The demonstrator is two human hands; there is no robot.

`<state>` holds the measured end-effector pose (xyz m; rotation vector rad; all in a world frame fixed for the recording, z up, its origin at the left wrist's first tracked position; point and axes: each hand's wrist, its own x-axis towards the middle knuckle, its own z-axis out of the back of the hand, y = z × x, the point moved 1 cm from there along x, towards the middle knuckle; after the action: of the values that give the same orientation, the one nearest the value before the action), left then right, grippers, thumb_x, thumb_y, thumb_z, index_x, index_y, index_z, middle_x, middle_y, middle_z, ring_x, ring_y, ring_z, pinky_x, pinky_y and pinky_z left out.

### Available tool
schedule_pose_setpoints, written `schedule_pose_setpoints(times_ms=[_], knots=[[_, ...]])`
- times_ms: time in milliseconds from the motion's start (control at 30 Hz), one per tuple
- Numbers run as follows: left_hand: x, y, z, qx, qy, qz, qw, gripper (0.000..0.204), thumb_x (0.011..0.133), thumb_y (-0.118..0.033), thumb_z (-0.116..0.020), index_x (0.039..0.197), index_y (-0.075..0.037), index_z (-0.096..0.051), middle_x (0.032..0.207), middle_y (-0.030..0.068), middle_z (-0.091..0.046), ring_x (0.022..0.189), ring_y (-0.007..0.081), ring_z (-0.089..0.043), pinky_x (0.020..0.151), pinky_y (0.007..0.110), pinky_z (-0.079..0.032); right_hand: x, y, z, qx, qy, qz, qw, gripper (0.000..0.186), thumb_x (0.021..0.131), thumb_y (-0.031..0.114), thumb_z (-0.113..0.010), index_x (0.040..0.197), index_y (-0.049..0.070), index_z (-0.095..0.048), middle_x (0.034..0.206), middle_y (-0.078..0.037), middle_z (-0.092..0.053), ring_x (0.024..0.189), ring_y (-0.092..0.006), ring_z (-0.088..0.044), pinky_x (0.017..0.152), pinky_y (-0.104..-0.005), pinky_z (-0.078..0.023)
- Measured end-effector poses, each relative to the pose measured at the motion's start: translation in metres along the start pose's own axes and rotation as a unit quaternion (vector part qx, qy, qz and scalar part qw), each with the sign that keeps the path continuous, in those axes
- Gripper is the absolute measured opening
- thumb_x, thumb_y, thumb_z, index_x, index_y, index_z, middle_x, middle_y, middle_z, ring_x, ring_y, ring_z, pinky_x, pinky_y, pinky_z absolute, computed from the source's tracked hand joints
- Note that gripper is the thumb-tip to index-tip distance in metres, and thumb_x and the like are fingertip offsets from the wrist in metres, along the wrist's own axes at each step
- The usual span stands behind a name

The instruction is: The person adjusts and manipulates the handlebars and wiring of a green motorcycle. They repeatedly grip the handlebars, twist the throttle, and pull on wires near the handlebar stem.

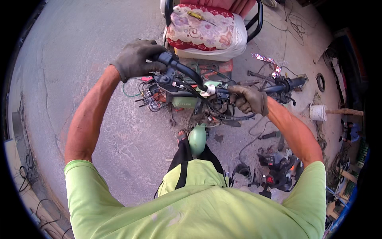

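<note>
The left hand (137, 59) is closed on the left grip (169, 59), the right hand (250, 99) on the handlebar (223, 91); loose wiring (191, 89) could be pinched or torn when the bar is turned.

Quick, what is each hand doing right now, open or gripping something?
Left hand: gloved, closed around the left handlebar grip.
Right hand: gloved, closed on the handlebar near its middle, beside the tangled wires.

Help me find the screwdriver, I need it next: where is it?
In the head view the yellow-handled screwdriver lies at the top centre on the floral seat cushion, beyond the handlebar that the gloved left hand holds.
</note>
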<state>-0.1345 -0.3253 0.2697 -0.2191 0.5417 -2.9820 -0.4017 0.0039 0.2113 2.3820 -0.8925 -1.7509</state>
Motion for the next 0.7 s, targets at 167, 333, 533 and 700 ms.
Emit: schedule_pose_setpoints(times_ms=[167,333,533,700], knots=[[0.018,-0.001,0.057,0.020,-0.014,-0.036,0.999,0.052,0.076,-0.050,-0.081,0.113,-0.014,-0.075,0.086,0.0107,-0.066,0.086,0.0336,-0.066,0.078,0.047,-0.050,-0.002,0.019,-0.023,0.053,-0.092,0.097,0.990,0.044,0.100,0.049,-0.057,0.080,0.010,-0.057,0.050,0.006,-0.030,0.038,-0.0065,-0.021,0.038,-0.0277,-0.015],[0.003,-0.011,0.017,-0.021,-0.034,-0.053,0.998,0.053,0.076,-0.049,-0.081,0.115,-0.014,-0.075,0.087,0.0130,-0.066,0.085,0.0351,-0.066,0.075,0.049,-0.050,0.004,-0.020,-0.027,0.154,-0.161,0.068,0.973,0.042,0.093,0.050,-0.058,0.073,0.014,-0.053,0.051,0.009,-0.027,0.040,-0.0072,-0.021,0.041,-0.0270,-0.016],[0.005,-0.019,0.026,-0.008,0.003,-0.022,1.000,0.053,0.077,-0.051,-0.080,0.114,-0.013,-0.075,0.088,0.0136,-0.066,0.088,0.0351,-0.066,0.076,0.048,-0.050,-0.003,-0.013,-0.031,0.183,-0.130,0.039,0.974,0.039,0.092,0.049,-0.057,0.076,0.013,-0.052,0.052,0.009,-0.024,0.040,-0.0074,-0.020,0.038,-0.0269,-0.020],[-0.001,-0.019,0.027,-0.015,0.007,-0.017,1.000,0.053,0.077,-0.050,-0.079,0.115,-0.014,-0.074,0.089,0.0127,-0.067,0.089,0.0349,-0.066,0.079,0.048,-0.050,-0.007,-0.013,-0.036,0.202,-0.108,0.041,0.973,0.037,0.092,0.047,-0.058,0.078,0.013,-0.052,0.051,0.009,-0.023,0.039,-0.0075,-0.020,0.038,-0.0269,-0.020]])
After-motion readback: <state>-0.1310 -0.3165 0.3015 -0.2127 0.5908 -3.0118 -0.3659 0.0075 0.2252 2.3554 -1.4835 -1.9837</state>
